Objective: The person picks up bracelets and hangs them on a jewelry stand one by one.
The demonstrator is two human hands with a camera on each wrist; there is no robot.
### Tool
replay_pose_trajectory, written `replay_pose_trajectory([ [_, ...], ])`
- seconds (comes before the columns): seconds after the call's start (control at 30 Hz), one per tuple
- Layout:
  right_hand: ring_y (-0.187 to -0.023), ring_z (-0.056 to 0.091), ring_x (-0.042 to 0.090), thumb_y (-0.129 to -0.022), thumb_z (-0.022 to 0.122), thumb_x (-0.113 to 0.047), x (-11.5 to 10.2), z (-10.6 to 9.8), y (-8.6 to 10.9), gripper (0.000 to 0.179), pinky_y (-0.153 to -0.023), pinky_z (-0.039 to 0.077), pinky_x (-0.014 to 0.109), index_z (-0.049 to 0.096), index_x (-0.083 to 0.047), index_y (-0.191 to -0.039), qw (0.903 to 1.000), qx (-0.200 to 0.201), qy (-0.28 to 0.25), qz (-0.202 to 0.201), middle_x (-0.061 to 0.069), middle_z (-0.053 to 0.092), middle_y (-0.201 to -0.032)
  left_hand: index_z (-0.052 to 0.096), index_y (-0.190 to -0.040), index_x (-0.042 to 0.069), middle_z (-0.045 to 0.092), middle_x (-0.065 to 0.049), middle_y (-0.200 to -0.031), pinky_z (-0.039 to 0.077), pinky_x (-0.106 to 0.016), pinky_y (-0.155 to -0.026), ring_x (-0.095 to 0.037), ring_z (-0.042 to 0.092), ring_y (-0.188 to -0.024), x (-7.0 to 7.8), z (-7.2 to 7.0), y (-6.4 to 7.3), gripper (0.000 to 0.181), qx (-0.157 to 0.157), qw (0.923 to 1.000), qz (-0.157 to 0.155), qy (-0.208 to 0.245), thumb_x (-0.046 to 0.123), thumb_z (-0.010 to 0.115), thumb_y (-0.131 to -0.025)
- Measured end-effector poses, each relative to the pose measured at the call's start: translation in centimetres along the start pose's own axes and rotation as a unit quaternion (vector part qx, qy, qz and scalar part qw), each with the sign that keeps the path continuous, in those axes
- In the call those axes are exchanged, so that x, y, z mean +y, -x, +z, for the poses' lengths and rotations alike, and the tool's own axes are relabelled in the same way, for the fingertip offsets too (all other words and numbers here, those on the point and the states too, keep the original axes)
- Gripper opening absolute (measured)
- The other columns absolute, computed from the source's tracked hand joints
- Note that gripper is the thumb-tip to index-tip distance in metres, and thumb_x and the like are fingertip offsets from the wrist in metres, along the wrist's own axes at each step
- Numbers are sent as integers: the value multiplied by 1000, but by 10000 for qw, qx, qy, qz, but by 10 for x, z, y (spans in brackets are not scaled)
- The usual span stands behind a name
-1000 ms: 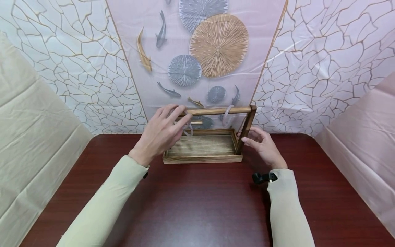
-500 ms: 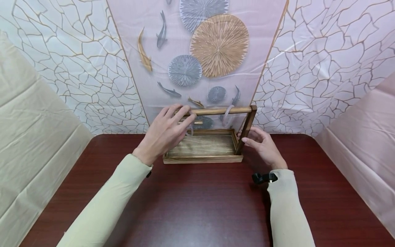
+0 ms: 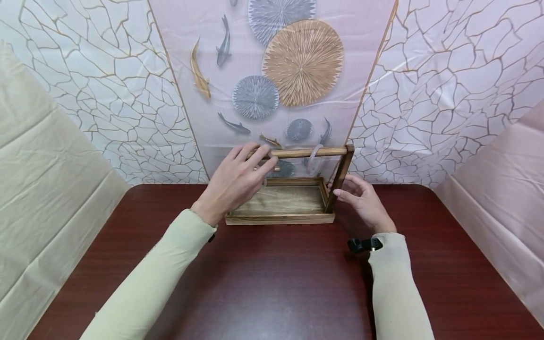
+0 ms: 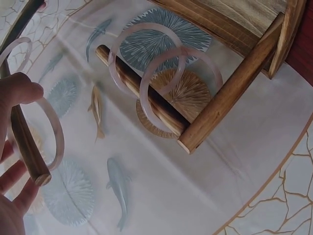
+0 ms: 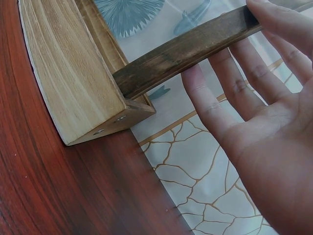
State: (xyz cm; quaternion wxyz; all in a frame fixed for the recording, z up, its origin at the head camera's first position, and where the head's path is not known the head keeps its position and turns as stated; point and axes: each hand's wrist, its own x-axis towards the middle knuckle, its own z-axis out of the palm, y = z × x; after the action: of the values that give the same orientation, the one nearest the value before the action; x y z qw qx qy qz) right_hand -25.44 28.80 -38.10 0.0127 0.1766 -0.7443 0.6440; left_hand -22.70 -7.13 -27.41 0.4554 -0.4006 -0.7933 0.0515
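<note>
A wooden stand with a shallow tray base (image 3: pixel 280 219) has an upper bar (image 3: pixel 293 153) reaching left from its right post (image 3: pixel 338 179). My left hand (image 3: pixel 235 186) holds a pale pink bangle (image 4: pixel 59 139) around that bar, near its free end. Another bangle (image 3: pixel 312 157) hangs farther right on the same bar. On the lower bar (image 4: pixel 128 76), attached to the other post (image 4: pixel 234 88), two more pale bangles overlap in the left wrist view. My right hand (image 3: pixel 363 200) grips the right post between thumb and fingers. My left hand hides the left post in the head view.
The stand sits at the back of a dark red table (image 3: pixel 280 283), close to a patterned cloth backdrop (image 3: pixel 255 47). Plain cloth hangs along both sides. Bare tabletop spreads in front of the stand.
My left hand has shifted a little to the right along the upper bar with the bangle. My right hand stays on the post, and the stand has hardly moved.
</note>
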Motion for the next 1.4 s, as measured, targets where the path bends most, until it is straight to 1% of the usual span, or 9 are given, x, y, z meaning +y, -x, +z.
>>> replay_pose_trajectory([
  [0.17,-109,67,6,-96,71,-12,1,-1,0,38,-89,58,23,61,-12,-132,10000,28,-5,-16,10,71,-126,65,-123,13,62,-9,-127,50,-44,-97,-31,57,-116,3,2,-3,27,-18,10000,29,-37,13,49,-100],
  [0.27,-109,67,6,-96,71,-12,1,-1,0,37,-89,58,22,62,-12,-132,10000,26,1,-29,9,71,-126,64,-122,13,61,-9,-129,49,-44,-97,-30,56,-117,5,3,-5,28,-78,10000,23,-3,12,46,-101],
  [0.5,-108,67,6,-96,72,-13,0,0,0,39,-88,58,22,61,-13,-133,9999,49,87,25,-1,71,-121,64,-120,12,62,-10,-131,51,-41,-95,-31,57,-115,9,6,-9,24,-18,9999,31,125,13,51,-101],
  [0.7,-110,68,7,-96,71,-12,0,1,0,42,-89,58,23,58,-5,-136,10000,41,80,9,6,71,-124,65,-122,11,62,-10,-129,53,-42,-92,-31,57,-115,10,6,-11,26,60,9997,11,221,11,57,-97],
  [0.87,-111,68,7,-97,70,-11,1,0,0,39,-90,58,23,61,-9,-134,10000,1,21,-51,8,72,-125,64,-123,12,62,-11,-129,53,-42,-93,-32,57,-118,12,8,-13,27,43,9995,-13,300,10,56,-97],
  [1.03,-110,68,7,-96,71,-11,0,0,1,38,-90,58,23,61,-11,-133,10000,-6,-21,-85,2,73,-122,64,-127,12,60,-12,-130,53,-43,-98,-33,56,-121,13,11,-15,30,-48,9993,-7,358,10,55,-98],
  [1.17,-110,68,7,-96,71,-12,1,-1,1,38,-89,58,22,61,-12,-134,10000,-6,-9,-71,-3,73,-120,63,-127,12,60,-12,-130,53,-43,-98,-33,55,-121,14,12,-18,30,-92,9992,16,391,9,52,-99],
  [1.27,-110,67,7,-96,71,-12,2,-1,1,39,-89,58,22,61,-12,-134,10000,-4,2,-72,-2,73,-121,63,-127,12,60,-11,-131,53,-42,-98,-33,55,-122,15,12,-19,31,-109,9991,21,413,9,51,-99],
  [1.4,-111,68,7,-96,71,-12,2,0,0,39,-89,58,23,61,-12,-134,10000,-1,41,-44,2,73,-123,63,-127,12,60,-12,-132,52,-42,-100,-33,55,-124,15,13,-20,30,-115,9988,4,473,9,52,-99],
])
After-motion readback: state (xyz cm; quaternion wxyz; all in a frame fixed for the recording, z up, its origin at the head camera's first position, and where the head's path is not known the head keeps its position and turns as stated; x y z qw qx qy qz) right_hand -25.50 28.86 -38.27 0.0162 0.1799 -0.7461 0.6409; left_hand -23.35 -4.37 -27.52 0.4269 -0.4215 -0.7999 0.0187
